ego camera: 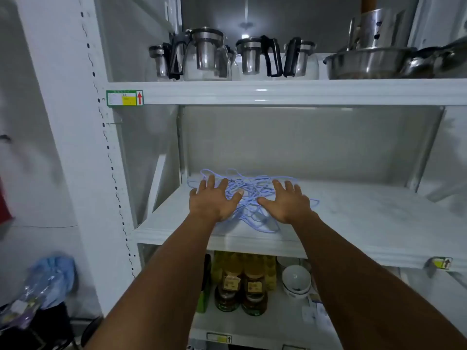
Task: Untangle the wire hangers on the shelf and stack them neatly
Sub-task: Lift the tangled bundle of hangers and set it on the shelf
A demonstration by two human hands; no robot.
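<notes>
On the middle shelf (353, 213): a blue tangle of hangers (249, 195), near the left end.
Left hand (214, 200) and right hand (288, 203) lie flat on it, fingers spread, gripping nothing; shelf below holds jars (242, 291).

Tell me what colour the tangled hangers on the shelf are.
Light blue, almost lavender; the hangers show best in the head view.

Glass teapots (207, 54), steel basin (366, 63), jars (254, 295)
</notes>
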